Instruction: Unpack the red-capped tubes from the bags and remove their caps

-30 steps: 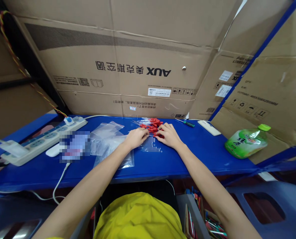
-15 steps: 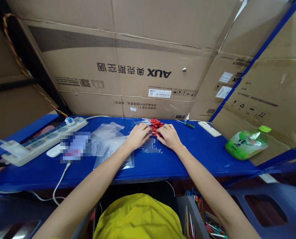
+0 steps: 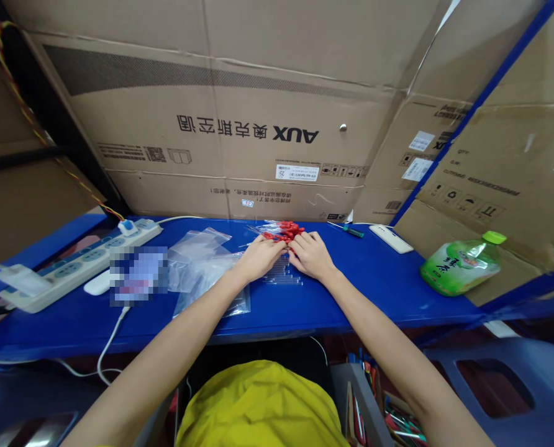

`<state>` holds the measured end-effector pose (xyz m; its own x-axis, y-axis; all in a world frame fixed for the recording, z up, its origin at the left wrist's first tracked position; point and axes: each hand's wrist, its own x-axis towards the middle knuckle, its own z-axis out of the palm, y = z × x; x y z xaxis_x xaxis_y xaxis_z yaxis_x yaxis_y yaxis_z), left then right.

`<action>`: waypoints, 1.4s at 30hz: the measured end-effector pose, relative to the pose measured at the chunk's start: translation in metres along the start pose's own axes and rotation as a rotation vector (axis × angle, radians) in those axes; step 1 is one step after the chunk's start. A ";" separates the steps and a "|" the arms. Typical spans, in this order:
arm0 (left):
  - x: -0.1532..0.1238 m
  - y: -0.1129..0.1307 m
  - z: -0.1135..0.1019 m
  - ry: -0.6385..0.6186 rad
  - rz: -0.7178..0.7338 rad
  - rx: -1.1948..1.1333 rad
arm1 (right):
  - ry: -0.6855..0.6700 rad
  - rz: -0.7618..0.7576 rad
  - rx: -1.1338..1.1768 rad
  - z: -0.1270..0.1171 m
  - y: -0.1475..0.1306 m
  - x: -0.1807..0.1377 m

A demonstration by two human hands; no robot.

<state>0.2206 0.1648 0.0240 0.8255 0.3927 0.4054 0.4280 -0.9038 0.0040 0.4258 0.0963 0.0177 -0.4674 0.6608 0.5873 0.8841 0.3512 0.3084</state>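
Note:
A pile of small red-handled screwdrivers [image 3: 290, 230] with thin pale shafts lies on the blue tabletop, just beyond my hands. My left hand [image 3: 261, 257] is closed at the pile's near edge, its fingertips on a red-handled screwdriver. My right hand [image 3: 312, 253] meets it from the other side, fingers bent and pinched at the same spot. What lies between the fingertips is mostly hidden. Several clear thin tubes [image 3: 284, 279] are laid side by side just below the hands. Clear plastic zip bags [image 3: 202, 264] spread out left of my left hand.
A white power strip [image 3: 90, 257] with plugs and a blurred-out item [image 3: 140, 276] with a white cable are on the left. Toward the right are a green screwdriver [image 3: 353, 231], a white flat device [image 3: 391, 238] and a green bottle [image 3: 461, 267]. Cardboard [image 3: 249, 74] walls the back.
My hands have drawn closer together, and their fingertips now meet at the near edge of the red-handled pile. The left hand has turned more palm-down over it.

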 end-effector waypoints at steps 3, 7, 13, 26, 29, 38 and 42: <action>0.000 -0.003 0.001 0.003 0.017 0.021 | 0.002 0.009 -0.027 0.002 -0.002 0.001; 0.001 -0.004 0.003 0.004 0.041 0.013 | -0.001 0.048 -0.039 0.004 -0.004 0.002; 0.003 -0.005 0.004 -0.011 0.056 0.019 | 0.010 0.094 -0.068 0.005 -0.002 0.001; 0.008 0.000 0.003 0.009 0.059 0.023 | -0.003 0.163 -0.062 0.004 0.000 0.003; 0.001 -0.011 0.001 0.011 0.034 0.034 | 0.011 0.296 -0.060 0.004 0.020 -0.008; -0.005 -0.029 -0.006 0.057 -0.048 -0.057 | 0.004 0.470 0.068 0.017 0.061 -0.031; 0.001 -0.013 -0.002 0.029 0.047 -0.109 | -0.035 0.384 0.163 0.023 0.044 -0.017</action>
<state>0.2154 0.1764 0.0260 0.8319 0.3459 0.4339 0.3453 -0.9348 0.0831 0.4727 0.1159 0.0041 -0.1061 0.7850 0.6103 0.9835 0.1733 -0.0519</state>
